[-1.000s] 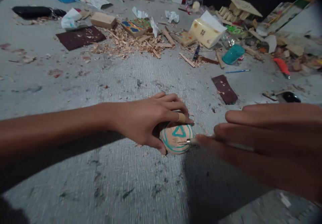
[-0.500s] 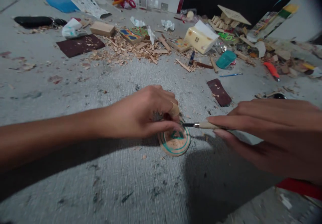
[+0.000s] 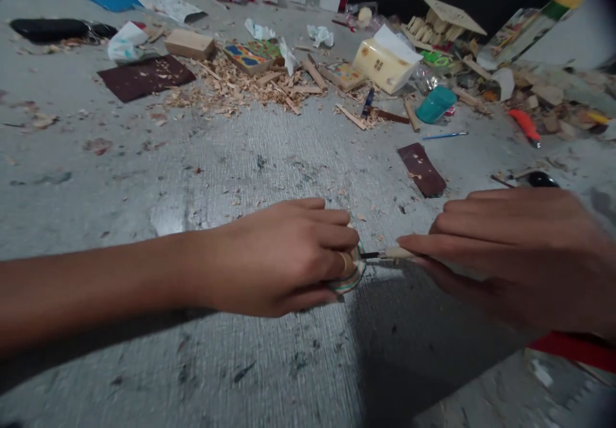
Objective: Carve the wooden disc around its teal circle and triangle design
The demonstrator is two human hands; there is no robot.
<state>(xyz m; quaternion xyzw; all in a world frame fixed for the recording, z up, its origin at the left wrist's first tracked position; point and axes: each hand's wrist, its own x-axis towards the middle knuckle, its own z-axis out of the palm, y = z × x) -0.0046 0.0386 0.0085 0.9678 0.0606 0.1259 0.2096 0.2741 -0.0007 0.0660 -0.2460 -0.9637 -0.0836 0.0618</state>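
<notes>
A round wooden disc (image 3: 355,282) with teal rings painted on it lies on the grey textured surface. My left hand (image 3: 289,258) is over it, palm down with its fingers curled on the disc, hiding most of it; a tan band circles one finger. From the right, my right hand (image 3: 500,258) grips a carving tool (image 3: 395,253) by its pale handle between thumb and fingers. The tool's dark metal shaft points left, its tip at the disc's right edge close to my left fingers. Whether the tip cuts into the wood I cannot tell.
Beyond my hands lies a heap of wood shavings (image 3: 245,91) with a wooden block (image 3: 189,44). Brown sandpaper pieces (image 3: 147,77) lie nearby, one strip (image 3: 422,170) closer. At the right are a teal container (image 3: 436,104), an orange-handled tool (image 3: 524,126) and mixed scraps.
My left hand has shifted from pinching the disc's upper side to covering most of it. The tool's tip has moved slightly right and nearer, to the disc's edge. The view has tilted a little.
</notes>
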